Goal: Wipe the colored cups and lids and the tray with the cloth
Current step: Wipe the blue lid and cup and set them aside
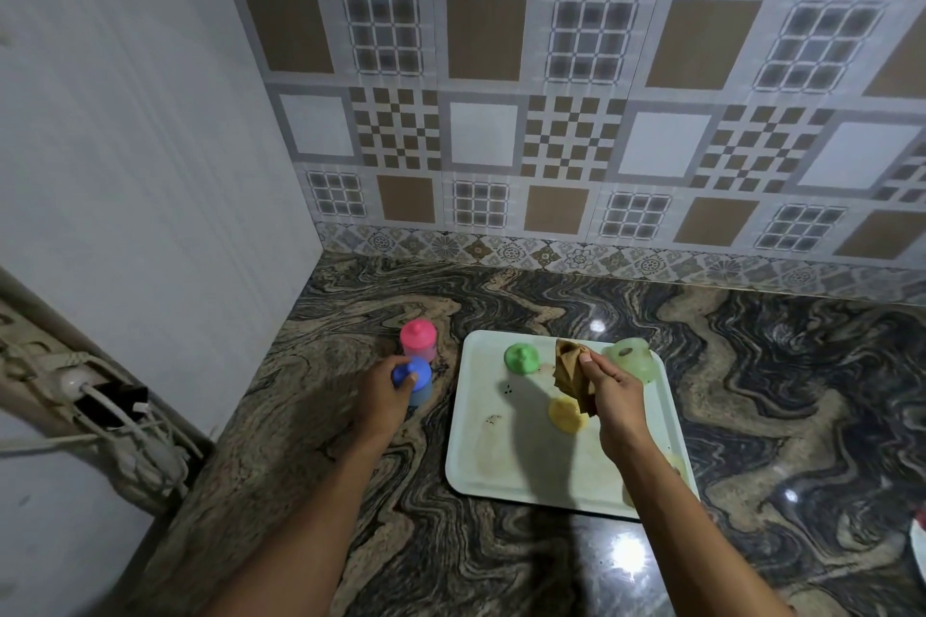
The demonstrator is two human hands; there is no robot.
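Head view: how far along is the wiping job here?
Likely done: the pink lidded plastic cup and blue lidded plastic cup stand on the marble counter beside the stained white tray, the left hand gripping the blue one. In hand: the right hand holds the brown cloth. Left: green lid, pale green cup, yellow lid and that tray.
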